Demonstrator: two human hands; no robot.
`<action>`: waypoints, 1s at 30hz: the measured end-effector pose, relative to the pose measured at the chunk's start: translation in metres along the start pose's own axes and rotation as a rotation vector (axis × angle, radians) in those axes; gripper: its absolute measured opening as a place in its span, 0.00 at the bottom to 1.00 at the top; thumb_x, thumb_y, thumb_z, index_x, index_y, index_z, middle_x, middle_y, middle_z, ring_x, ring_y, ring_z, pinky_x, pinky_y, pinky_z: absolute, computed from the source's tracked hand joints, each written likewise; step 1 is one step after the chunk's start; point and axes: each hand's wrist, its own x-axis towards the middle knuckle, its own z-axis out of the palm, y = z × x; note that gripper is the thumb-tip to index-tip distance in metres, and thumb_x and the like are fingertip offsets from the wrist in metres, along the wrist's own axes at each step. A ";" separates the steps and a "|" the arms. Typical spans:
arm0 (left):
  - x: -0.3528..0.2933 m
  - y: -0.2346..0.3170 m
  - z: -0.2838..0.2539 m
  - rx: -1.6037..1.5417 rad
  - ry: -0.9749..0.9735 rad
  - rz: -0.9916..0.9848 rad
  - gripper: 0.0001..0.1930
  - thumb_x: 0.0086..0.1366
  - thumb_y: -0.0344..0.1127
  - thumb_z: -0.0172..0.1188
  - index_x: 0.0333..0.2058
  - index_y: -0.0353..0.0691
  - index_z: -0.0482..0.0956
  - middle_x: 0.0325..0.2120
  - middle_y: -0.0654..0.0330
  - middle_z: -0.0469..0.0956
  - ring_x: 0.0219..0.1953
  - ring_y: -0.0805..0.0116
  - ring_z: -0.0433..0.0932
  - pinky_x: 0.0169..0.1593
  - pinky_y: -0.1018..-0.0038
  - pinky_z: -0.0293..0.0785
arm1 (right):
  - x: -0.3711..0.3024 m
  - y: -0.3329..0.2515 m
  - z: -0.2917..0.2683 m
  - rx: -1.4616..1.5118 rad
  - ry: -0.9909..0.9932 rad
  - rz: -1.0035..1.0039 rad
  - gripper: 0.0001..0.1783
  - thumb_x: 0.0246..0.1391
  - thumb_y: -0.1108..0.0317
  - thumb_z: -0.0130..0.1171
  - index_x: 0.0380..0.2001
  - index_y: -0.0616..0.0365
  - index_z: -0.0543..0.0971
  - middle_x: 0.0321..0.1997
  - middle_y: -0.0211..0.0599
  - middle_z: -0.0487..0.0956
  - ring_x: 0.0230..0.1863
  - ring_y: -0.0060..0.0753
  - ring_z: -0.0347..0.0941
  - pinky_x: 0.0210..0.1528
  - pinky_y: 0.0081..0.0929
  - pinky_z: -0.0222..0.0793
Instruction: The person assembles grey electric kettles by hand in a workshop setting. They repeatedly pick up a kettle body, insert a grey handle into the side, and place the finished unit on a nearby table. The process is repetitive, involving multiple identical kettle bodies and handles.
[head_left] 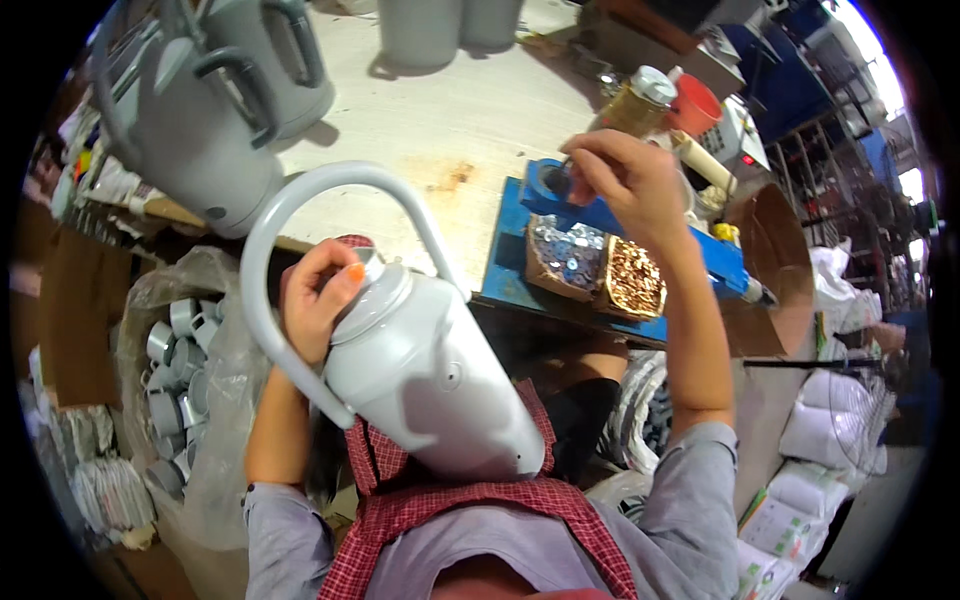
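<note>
A grey jug (440,370) with a narrow neck and a large arched handle (345,175) leans across my lap, its neck toward the upper left. My left hand (322,300) is closed round that neck, thumb near the rim. My right hand (625,180) is raised over a blue metal fixture (550,180) with a round hole. Its thumb and fingertips are pinched together beside the hole; whatever they hold is too small to make out. Below that hand stand an open box of silvery metal pieces (568,255) and a box of copper-coloured pieces (635,280).
More grey jugs (190,120) stand on the pale worktable (440,130) at the left and far side. A capped jar (640,100) and a red cup (695,105) are at the back right. A plastic bag of grey cup-like parts (180,370) sits at left, a cardboard box (780,270) at right.
</note>
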 end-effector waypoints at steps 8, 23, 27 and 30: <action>-0.001 0.008 0.002 0.024 -0.016 -0.007 0.10 0.62 0.35 0.58 0.26 0.36 0.72 0.18 0.70 0.69 0.21 0.86 0.63 0.26 0.85 0.58 | 0.007 -0.007 -0.005 0.024 -0.099 0.050 0.08 0.58 0.73 0.55 0.36 0.69 0.79 0.23 0.32 0.78 0.24 0.19 0.75 0.27 0.16 0.72; -0.009 0.010 -0.007 0.150 0.046 0.002 0.11 0.60 0.34 0.59 0.22 0.36 0.70 0.15 0.70 0.66 0.21 0.85 0.61 0.24 0.83 0.56 | 0.004 0.011 0.013 0.121 0.131 0.082 0.06 0.56 0.72 0.59 0.31 0.66 0.78 0.20 0.31 0.76 0.21 0.19 0.75 0.23 0.15 0.71; -0.013 0.012 -0.005 0.061 0.063 0.001 0.10 0.60 0.32 0.58 0.21 0.38 0.69 0.18 0.73 0.64 0.23 0.85 0.59 0.26 0.84 0.55 | -0.004 0.017 0.017 0.110 0.187 0.036 0.07 0.56 0.71 0.60 0.32 0.66 0.79 0.22 0.35 0.79 0.23 0.22 0.78 0.26 0.16 0.73; -0.014 0.005 -0.009 0.039 0.070 0.019 0.12 0.63 0.35 0.55 0.22 0.41 0.67 0.19 0.74 0.62 0.23 0.85 0.56 0.27 0.84 0.51 | -0.003 0.013 0.026 0.090 0.264 0.032 0.09 0.54 0.68 0.62 0.31 0.65 0.78 0.22 0.34 0.80 0.23 0.20 0.77 0.26 0.16 0.72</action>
